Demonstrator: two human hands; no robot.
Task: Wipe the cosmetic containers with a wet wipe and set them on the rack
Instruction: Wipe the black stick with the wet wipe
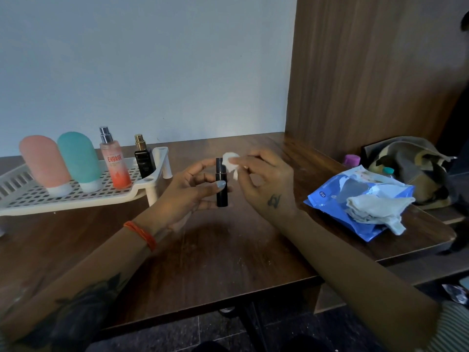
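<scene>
Left hand (187,189) is gripping a slim glossy black cylindrical tube (221,185) upright mid-table, thumb clamped across it, while right hand (264,179) is pinching a crumpled white wet wipe (231,162) against its top; perforated white plastic rack (76,196) sitting far left.

A scuffed wooden tabletop (215,250) carries a white rack (76,199) left of the fingers (203,179) and a blue wipes pack (337,199) to their right.

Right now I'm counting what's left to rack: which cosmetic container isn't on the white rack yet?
The slim black cylindrical tube, gripped upright by the left hand above the table; the other four stand on the white perforated plastic rack.
</scene>
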